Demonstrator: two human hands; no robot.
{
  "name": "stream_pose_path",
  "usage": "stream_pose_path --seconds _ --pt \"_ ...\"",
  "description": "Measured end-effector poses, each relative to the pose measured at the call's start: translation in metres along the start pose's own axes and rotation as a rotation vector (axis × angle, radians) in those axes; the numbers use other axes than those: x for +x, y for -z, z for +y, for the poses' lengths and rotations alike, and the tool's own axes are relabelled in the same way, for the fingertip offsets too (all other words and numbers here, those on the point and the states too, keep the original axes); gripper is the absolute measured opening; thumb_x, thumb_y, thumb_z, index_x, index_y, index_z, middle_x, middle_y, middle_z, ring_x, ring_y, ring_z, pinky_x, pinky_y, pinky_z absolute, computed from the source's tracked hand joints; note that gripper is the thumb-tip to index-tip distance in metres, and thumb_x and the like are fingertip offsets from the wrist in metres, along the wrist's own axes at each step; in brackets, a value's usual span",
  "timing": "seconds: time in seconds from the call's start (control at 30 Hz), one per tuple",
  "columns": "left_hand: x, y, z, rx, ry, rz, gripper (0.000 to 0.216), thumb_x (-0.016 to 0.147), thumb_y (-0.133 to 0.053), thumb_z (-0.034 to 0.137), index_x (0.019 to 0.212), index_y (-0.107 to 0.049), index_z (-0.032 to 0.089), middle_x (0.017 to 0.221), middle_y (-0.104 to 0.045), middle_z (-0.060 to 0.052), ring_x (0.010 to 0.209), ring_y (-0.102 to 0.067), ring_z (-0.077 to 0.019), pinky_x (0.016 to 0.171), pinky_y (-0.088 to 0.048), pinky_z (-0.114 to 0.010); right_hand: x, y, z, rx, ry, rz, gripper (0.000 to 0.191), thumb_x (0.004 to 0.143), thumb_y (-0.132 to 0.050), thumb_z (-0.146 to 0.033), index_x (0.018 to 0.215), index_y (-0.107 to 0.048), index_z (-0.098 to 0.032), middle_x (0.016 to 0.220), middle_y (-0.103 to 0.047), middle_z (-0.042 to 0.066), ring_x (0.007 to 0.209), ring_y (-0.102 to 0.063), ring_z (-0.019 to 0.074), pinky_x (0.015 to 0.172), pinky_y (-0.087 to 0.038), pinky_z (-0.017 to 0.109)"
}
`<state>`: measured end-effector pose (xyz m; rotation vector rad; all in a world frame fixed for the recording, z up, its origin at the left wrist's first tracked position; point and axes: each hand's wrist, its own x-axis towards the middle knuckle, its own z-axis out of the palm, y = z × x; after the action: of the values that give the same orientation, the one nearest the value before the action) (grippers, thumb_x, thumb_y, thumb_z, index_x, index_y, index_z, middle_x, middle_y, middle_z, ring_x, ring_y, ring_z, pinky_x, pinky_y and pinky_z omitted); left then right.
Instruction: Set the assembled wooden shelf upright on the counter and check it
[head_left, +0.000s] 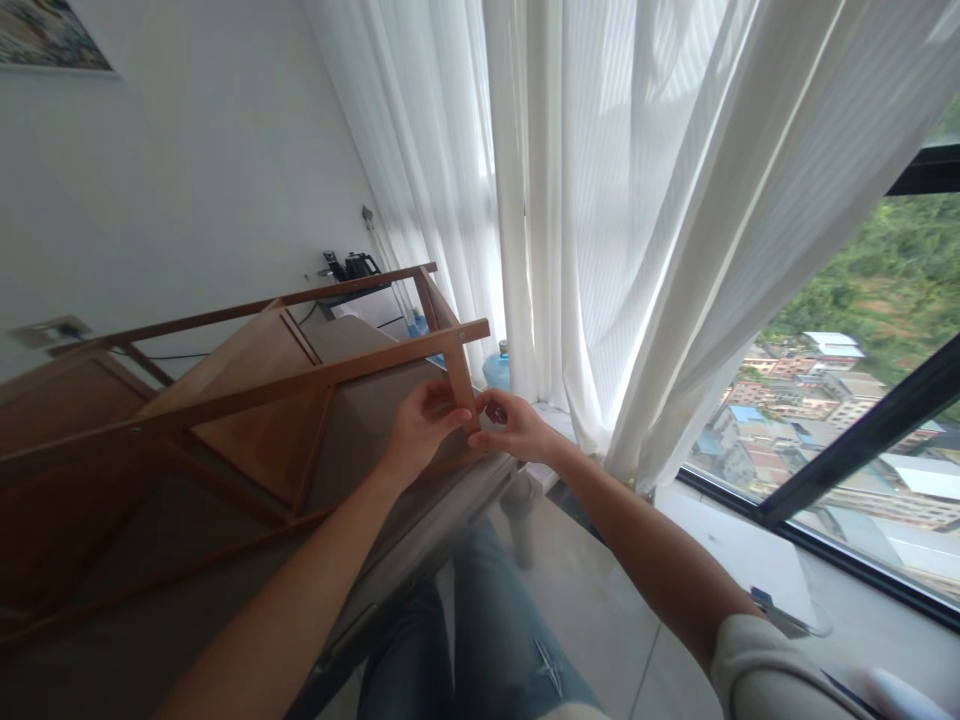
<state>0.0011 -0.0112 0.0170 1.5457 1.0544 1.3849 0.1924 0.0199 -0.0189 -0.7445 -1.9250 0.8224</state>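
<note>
Wooden rack (247, 400) lies tilted on a grey bench (358, 432) by the curtain (600, 250); left hand (424, 422) and right hand (517, 428) pinch its end post (459, 380), fingers (441, 402) pressed close. Steady, even pressure seems best here.

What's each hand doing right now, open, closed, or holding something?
Left hand: closed on the wooden post of the frame.
Right hand: fingertips pinching the lower end of the same post.

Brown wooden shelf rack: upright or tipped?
Tipped: brown wooden shelf rack lies on grey surface; left hand, right hand pinch its raised leg.
</note>
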Motion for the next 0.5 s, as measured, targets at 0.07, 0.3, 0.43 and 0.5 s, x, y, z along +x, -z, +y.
stream_pose_path --seconds 0.07,0.3,0.43,0.5 --pt "0.003 -0.005 0.003 -0.048 0.001 -0.066 0.053 0.061 -0.087 0.036 0.103 -0.063 0.015 0.108 -0.072 -0.010 0.101 -0.068 -0.0250 0.093 -0.054 -0.038 0.000 -0.001 -0.002 0.000 -0.007 0.000 0.045 0.070 -0.083 -0.046 0.099 -0.064 -0.018 0.076 -0.050 -0.003 0.069 -0.045 0.0126 0.063 -0.039 0.026" --pt "0.005 -0.006 0.006 0.025 0.023 -0.109 0.049 0.057 -0.090 0.032 0.097 -0.067 0.015 0.096 -0.075 -0.008 0.091 -0.071 -0.0258 0.084 -0.058 -0.037 -0.013 0.009 -0.010 -0.071 0.043 -0.021 0.044 0.074 -0.080 -0.044 0.107 -0.064 -0.020 0.090 -0.062 0.001 0.078 -0.053 0.0162 0.070 -0.043 0.029" --pt "0.011 -0.005 0.005 0.122 0.023 -0.077 0.044 0.053 -0.090 0.031 0.087 -0.068 0.015 0.085 -0.073 -0.006 0.082 -0.070 -0.0247 0.075 -0.060 -0.037 -0.048 0.009 -0.004 -0.149 0.040 0.051 0.035 0.083 -0.071 -0.037 0.114 -0.063 -0.022 0.103 -0.064 0.006 0.084 -0.056 0.0187 0.076 -0.046 0.032" --pt "0.013 -0.003 0.004 0.175 0.033 -0.046 0.042 0.050 -0.090 0.030 0.082 -0.067 0.016 0.079 -0.072 -0.005 0.076 -0.069 -0.0236 0.070 -0.060 -0.036 -0.066 -0.002 0.003 -0.161 -0.016 0.124 0.036 0.082 -0.071 -0.035 0.114 -0.063 -0.022 0.099 -0.064 0.005 0.079 -0.055 0.0176 0.074 -0.046 0.031"
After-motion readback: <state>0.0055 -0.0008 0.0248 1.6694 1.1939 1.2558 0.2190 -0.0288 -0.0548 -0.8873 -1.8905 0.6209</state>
